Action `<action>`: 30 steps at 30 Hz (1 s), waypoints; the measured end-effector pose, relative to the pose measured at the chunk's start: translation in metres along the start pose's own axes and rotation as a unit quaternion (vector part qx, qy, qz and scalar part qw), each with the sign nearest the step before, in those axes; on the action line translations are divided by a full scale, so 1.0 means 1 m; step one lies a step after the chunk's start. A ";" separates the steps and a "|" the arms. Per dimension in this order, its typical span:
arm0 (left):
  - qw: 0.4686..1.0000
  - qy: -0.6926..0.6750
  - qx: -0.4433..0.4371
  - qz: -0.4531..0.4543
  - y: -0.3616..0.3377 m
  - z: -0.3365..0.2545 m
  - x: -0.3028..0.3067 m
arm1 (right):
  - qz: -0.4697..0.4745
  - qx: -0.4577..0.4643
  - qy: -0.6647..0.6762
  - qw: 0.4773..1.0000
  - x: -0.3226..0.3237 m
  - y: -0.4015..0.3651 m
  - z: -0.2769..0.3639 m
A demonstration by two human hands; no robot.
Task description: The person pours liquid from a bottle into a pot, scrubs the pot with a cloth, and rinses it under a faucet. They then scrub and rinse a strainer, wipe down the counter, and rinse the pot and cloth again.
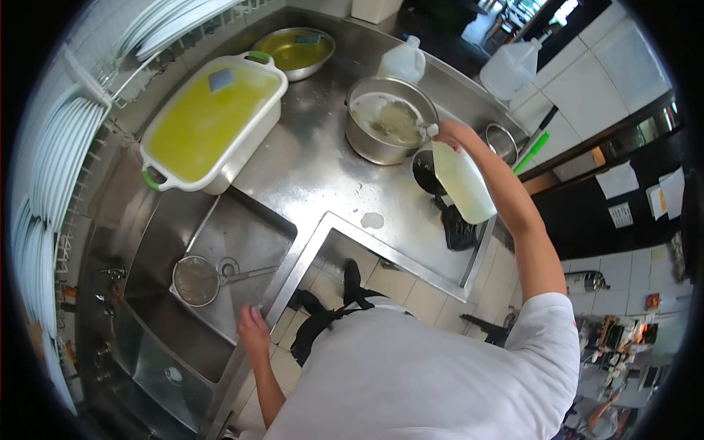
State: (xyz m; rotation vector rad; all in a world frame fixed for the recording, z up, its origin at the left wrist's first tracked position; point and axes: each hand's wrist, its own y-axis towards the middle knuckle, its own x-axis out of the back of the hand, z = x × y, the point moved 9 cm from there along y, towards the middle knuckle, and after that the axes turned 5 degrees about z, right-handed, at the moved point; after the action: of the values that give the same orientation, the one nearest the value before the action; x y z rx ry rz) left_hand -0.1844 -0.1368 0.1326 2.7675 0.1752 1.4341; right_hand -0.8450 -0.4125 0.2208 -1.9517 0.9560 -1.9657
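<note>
My right hand (453, 135) grips a translucent plastic jug (463, 185) of pale yellowish liquid, tilted with its mouth over the rim of a steel pot (378, 145). Cloudy liquid and foam lie in the pot. Beside the jug, a black utensil (459, 229) rests on the steel counter (315, 161). My left hand (254, 330) is by the front edge of the sink, its fingers close together and curled; whether it touches the edge is unclear. Near it, a round strainer (196, 281) lies in the sink.
A white tub (253, 110) with yellow-green liquid and a steel bowl (296, 51) stand at the back left. Another jug (402, 60) is behind the pot. White plates (67, 158) fill a rack at left. A small sieve (501, 142) sits at right. A person is far off at lower right.
</note>
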 end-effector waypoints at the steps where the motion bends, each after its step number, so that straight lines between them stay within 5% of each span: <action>1: 1.000 0.005 -0.004 0.010 0.008 -0.007 -0.005 | 0.002 -0.013 0.014 1.000 -0.004 0.001 -0.005; 6: 0.993 -0.044 -0.102 0.031 0.055 -0.077 -0.019 | 0.012 -0.004 0.096 0.995 -0.009 -0.013 -0.014; 10: 0.992 -0.009 -0.090 0.086 0.073 -0.102 -0.039 | -0.073 0.022 0.189 0.979 -0.013 -0.057 -0.009; 12: 0.990 -0.055 -0.088 0.092 0.078 -0.122 -0.049 | -0.177 0.024 0.320 0.930 -0.007 -0.077 -0.017; 18: 0.986 -0.053 -0.139 0.074 0.060 -0.180 -0.056 | -0.239 0.002 0.435 0.868 -0.012 -0.126 -0.023; 22: 0.987 -0.029 -0.145 0.061 0.046 -0.160 -0.055 | -0.300 -0.011 0.492 0.817 -0.023 -0.115 -0.050; 30: 0.991 0.101 0.085 -0.036 0.014 -0.102 0.003 | -0.527 -0.061 0.404 0.746 0.007 -0.059 -0.148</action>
State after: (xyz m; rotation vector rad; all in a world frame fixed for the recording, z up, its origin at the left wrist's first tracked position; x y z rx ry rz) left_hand -0.2645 -0.1539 0.1945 2.7041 0.4164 1.7550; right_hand -0.9698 -0.3278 0.2734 -1.8208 -0.1081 -3.6291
